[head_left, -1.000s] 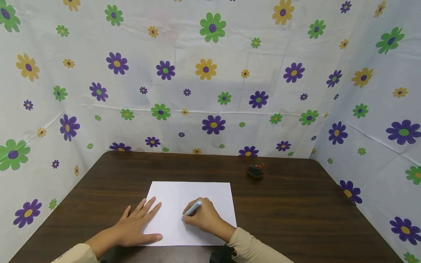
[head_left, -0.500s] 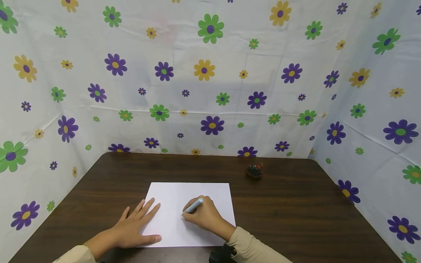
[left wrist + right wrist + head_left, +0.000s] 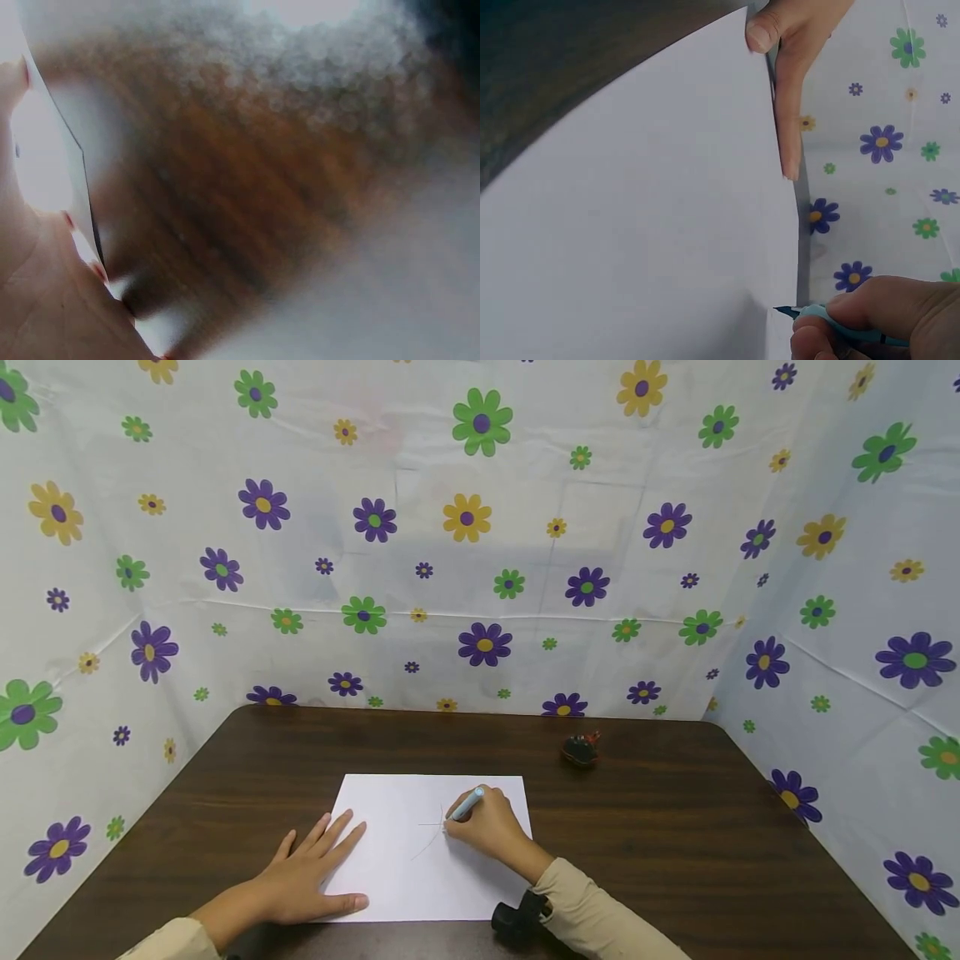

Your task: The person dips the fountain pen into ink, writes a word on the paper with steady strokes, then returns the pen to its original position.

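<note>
A beige left sleeve (image 3: pixel 172 941) is being worn, and the left hand (image 3: pixel 303 885) is being held flat, fingers spread, nothing gripped, across the left edge of a white paper sheet (image 3: pixel 382 827). The sheet is being supported by a dark wood-grain table (image 3: pixel 652 827), near its front edge, between and under both hands. Thin drawn lines (image 3: pixel 426 844), one horizontal, one vertical, one slanting, are being shown mid-sheet. Just right of these, a light-blue pen (image 3: pixel 467 804) is being pinched in the right hand (image 3: pixel 491 828), fingers curled, tip down at the paper; whether the tip is touching cannot be told. A black device (image 3: pixel 517 920) is being worn at the right wrist, by the beige right sleeve (image 3: pixel 600 906). Farther back, a small black-and-red object (image 3: pixel 581 749) is being supported by the table. Everything is being backed by flower-print cloth (image 3: pixel 300 543).
</note>
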A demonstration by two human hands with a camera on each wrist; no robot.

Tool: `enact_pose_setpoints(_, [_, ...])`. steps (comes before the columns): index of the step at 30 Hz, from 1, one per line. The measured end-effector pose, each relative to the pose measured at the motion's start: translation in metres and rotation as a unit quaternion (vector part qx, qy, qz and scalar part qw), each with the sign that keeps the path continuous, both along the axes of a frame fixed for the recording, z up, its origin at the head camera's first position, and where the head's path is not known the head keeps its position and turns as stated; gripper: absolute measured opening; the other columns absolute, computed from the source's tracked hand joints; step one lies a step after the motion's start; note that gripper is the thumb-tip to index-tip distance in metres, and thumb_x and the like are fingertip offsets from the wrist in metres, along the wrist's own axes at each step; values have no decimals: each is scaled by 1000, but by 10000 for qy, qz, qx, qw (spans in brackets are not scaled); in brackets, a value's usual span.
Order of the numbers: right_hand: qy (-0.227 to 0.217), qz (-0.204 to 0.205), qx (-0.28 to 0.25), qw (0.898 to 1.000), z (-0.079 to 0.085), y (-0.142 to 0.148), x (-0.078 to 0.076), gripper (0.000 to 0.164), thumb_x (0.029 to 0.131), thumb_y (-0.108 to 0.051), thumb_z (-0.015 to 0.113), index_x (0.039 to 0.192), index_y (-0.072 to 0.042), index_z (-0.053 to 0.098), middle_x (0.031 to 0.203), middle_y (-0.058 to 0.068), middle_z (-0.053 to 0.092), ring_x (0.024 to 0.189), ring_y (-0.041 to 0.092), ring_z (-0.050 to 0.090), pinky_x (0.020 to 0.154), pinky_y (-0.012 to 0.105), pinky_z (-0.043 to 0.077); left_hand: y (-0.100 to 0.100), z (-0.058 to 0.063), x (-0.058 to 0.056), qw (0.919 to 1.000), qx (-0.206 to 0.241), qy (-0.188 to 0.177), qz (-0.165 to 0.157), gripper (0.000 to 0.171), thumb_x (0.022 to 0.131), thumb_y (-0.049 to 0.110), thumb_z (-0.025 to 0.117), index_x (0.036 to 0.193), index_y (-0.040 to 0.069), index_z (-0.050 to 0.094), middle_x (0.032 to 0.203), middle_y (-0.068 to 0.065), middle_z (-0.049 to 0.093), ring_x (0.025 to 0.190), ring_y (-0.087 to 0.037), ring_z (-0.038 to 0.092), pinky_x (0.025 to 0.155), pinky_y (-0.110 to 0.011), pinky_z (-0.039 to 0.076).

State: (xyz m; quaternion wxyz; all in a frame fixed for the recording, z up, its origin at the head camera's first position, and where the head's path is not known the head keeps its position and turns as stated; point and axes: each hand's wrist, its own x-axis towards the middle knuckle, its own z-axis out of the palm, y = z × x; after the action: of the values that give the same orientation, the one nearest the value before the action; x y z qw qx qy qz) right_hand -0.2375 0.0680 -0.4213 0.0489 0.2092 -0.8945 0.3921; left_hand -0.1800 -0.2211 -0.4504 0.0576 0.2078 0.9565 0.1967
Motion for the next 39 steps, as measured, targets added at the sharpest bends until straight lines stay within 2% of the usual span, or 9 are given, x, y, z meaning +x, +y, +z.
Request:
enact_pose_setpoints(3, [-39,-30,-9,10000,-2,0,-1,3,74,-11,76,72,-9,74,65,-5,69,55,-2,53,51,18,45,-1,-6,-1,9998,-126,121,108,94,75,74,58,151,25,29,159,-11,18,144,-44,11,102,-75,0])
enact_pose_setpoints(5, [-45,-30,-25,10000,-3,0,0,3,74,-10,76,72,-9,73,65,-5,69,55,-2,53,51,18,45,-1,-8,-2,9997,-138,175,124,95,75,74,58,151,24,30,159,-11,20,144,-44,13,102,-75,1])
enact_pose_setpoints(15, [-40,-44,-22,10000,-2,0,1,5,72,-7,76,71,-11,73,64,-5,69,56,-1,54,52,18,45,0,-8,-2,9996,-165,127,167,96,74,75,58,150,24,30,159,-10,20,144,-43,12,102,-74,1])
enact_pose_setpoints(19, [-184,4,28,9998,1,2,3,5,73,-6,76,70,-10,73,64,-5,68,55,-1,53,51,19,45,0,-4,-2,9999,-120,11,93,95,75,73,59,151,25,29,160,-10,17,144,-44,10,102,-75,-2])
enact_pose_setpoints(23, [-245,73,80,9996,5,4,5,6,73,-6,75,69,-10,74,62,-6,68,53,-1,52,50,20,43,1,3,-1,10000,11,-39,-25,93,78,67,62,151,19,31,159,-14,17,143,-48,9,98,-78,-3])
enact_pose_setpoints(29, [-145,131,202,9996,5,9,9,6,71,-6,76,68,-11,74,60,-8,67,53,-2,51,51,20,42,4,13,1,9997,-130,-219,32,93,78,66,62,151,16,31,159,-14,16,143,-48,8,99,-78,-1])
enact_pose_setpoints(39, [-454,165,247,9985,11,15,17,8,71,-5,77,67,-10,72,57,-8,63,50,2,49,45,20,42,5,14,2,9992,-205,-338,71,94,78,66,62,151,16,30,160,-14,15,143,-48,6,99,-77,-2])
